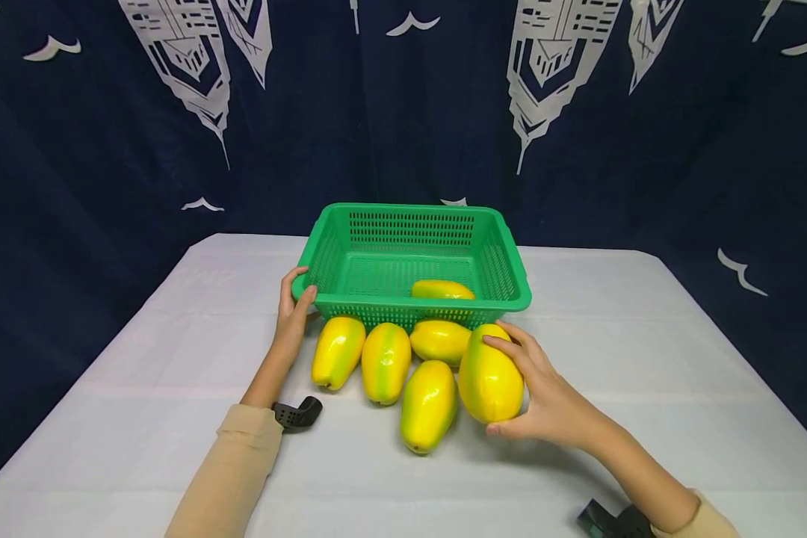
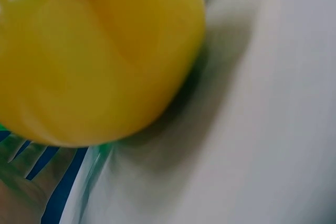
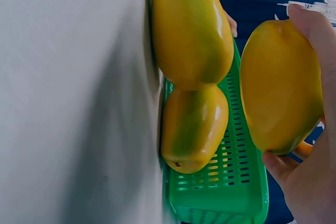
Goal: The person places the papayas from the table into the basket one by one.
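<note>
The tan left sleeve (image 1: 232, 471) fills the lower left of the frame, cut off by the bottom edge; only a corner of the right sleeve (image 1: 702, 523) shows at lower right, beside a black wrist device (image 1: 619, 521), also cut off. Another black strap piece (image 1: 299, 415) sits at the left wrist. Right of centre, the right hand (image 1: 545, 396) grips a held fruit (image 1: 489, 377) between thumb and fingers, some fingers hidden behind it. The front fruit (image 1: 429, 407) lies just beside it on the white table (image 1: 141, 388). Behind are the middle fruit (image 1: 386, 364), the leftmost fruit (image 1: 338, 353) and a sideways fruit (image 1: 440, 341), its right end covered by the held one; this row stands before the green basket (image 1: 417, 302) and masks part of its front wall. The left hand (image 1: 296, 310) grips the basket's left rim; in the left wrist view a large blurred fruit blocks most of the picture. Inside the basket, the inner fruit (image 1: 441, 290) is half hidden by the front rim. A navy curtain (image 1: 376, 134) fills the top
</note>
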### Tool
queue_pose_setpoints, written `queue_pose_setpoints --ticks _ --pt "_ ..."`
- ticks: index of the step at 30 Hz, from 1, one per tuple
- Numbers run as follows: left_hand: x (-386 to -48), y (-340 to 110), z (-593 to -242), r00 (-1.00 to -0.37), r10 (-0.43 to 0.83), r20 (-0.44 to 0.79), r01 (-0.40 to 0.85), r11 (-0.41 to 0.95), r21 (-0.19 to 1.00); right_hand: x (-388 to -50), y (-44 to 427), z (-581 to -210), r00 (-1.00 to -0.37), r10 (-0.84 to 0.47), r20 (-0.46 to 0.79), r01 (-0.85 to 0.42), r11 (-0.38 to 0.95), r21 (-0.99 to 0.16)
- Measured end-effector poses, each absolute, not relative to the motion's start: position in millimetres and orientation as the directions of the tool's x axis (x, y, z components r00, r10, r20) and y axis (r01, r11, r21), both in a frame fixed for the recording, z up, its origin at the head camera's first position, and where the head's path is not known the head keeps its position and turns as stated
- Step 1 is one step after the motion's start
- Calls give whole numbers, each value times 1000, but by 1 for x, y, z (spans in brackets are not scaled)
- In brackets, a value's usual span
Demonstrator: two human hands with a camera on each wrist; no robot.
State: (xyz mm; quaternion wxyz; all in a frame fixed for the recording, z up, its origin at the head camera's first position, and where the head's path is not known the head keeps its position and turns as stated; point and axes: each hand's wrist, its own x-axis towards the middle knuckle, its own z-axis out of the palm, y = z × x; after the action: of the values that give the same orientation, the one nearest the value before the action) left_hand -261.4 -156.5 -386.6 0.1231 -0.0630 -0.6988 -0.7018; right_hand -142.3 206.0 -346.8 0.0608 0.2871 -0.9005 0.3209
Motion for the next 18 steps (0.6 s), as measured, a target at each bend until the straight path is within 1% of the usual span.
queue_pose_setpoints --ticks 5,18 --pt "-263 -157 -386 -962 -84 261 262 -1 965 -145 207 -344 -818 -482 313 -571 621 -536" --pt "-263 -157 -386 -962 -89 256 257 2 966 -151 206 -338 -823 -466 325 -565 617 -548"
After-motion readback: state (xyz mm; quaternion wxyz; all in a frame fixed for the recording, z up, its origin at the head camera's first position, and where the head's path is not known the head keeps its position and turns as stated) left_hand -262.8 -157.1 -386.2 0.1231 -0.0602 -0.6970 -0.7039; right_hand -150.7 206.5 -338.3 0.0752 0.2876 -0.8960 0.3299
